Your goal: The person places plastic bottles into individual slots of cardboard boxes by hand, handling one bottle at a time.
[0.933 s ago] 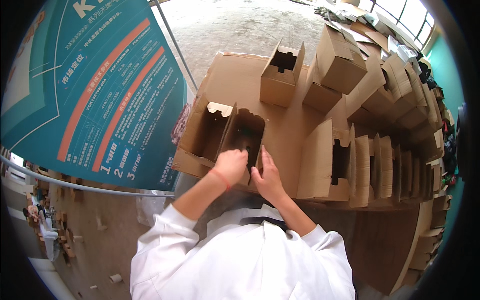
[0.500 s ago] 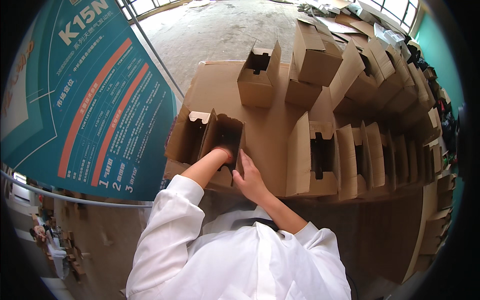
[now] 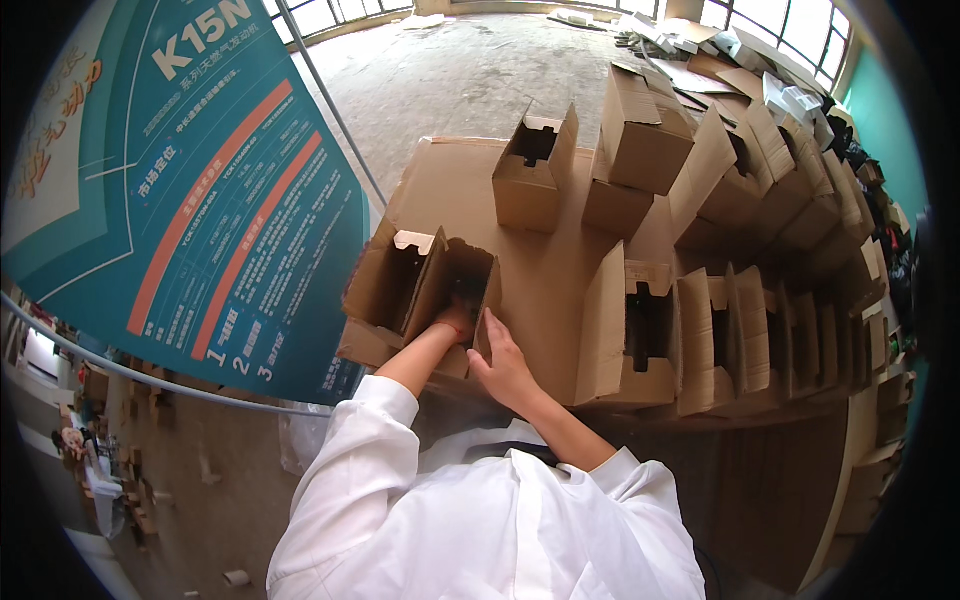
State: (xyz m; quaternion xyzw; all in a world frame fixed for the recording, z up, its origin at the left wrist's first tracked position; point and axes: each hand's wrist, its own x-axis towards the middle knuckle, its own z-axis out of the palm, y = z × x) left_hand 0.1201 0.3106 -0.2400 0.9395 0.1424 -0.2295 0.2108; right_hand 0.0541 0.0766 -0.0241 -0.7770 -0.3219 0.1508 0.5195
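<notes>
My left hand [image 3: 458,318] reaches down into an open brown cardboard box [image 3: 474,257] at the left end of the table. Its fingers are lost in the dark inside, so what they touch is hidden. Against the right wall of the same box rests my right hand [image 3: 502,366], fingers stretched out along the cardboard. Directly to the left stands a second open box [image 3: 376,275] with a pale inner flap.
Brown cardboard covers the table [image 3: 535,310]. A tall open box [image 3: 528,190] stands farther back, beside two stacked boxes [image 3: 645,145]. Rows of open boxes [image 3: 740,325] fill the right side. A large teal printed board [image 3: 220,200] stands at left.
The view has shifted slightly, so the boxes sit lower in the picture. My left hand is still inside the box and my right hand still lies against its wall.
</notes>
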